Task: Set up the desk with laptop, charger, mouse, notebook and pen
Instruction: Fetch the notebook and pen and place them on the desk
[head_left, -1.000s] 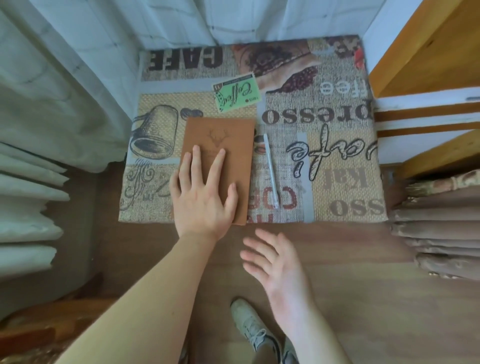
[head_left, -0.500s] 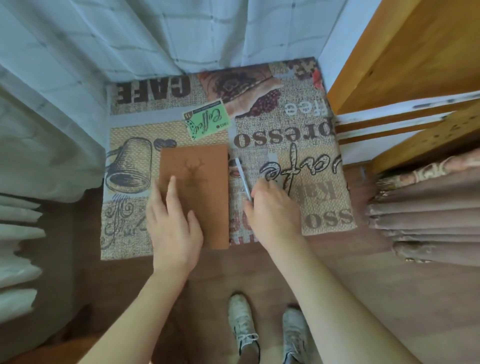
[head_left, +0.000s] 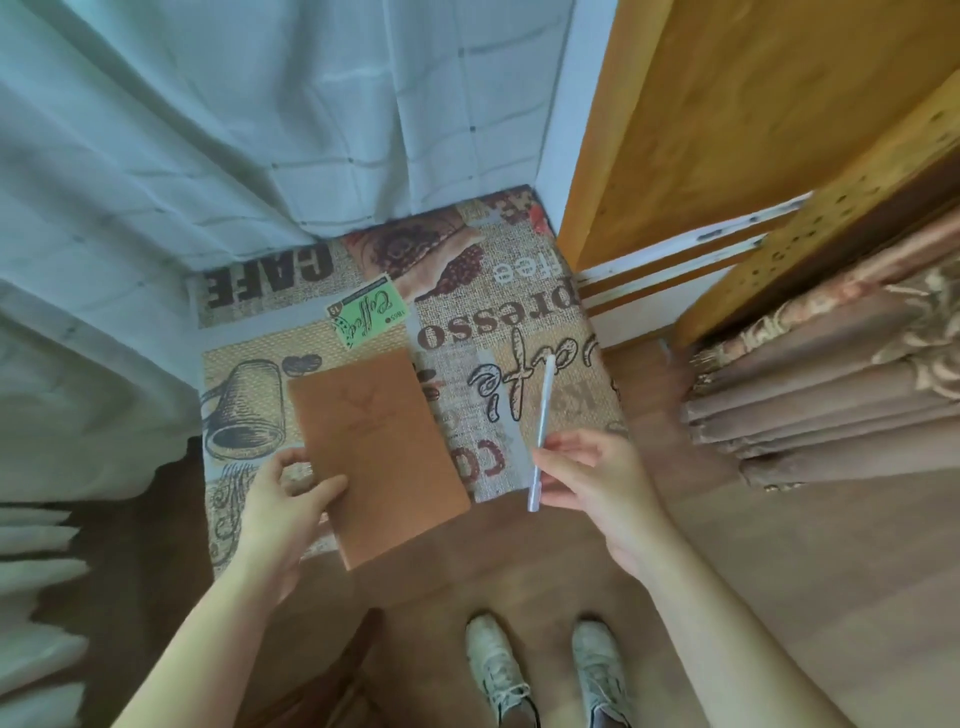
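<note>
Now lifting off the coffee-print table (head_left: 249, 358): one brown notebook (head_left: 376, 449), pinched at its near-left edge by the left hand (head_left: 280, 506), and one white pen (head_left: 540, 431), pinched by the right hand (head_left: 592, 480) further right than before. Carrying both, seemingly toward the desk; counting no laptop, charger or mouse here.

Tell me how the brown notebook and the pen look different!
The notebook is brown, wide and flat; the pen is white, long and thin. The left hand grips the notebook by its near corner; the right hand pinches the pen near its lower end. Both are held over the coffee-print tablecloth.
</note>
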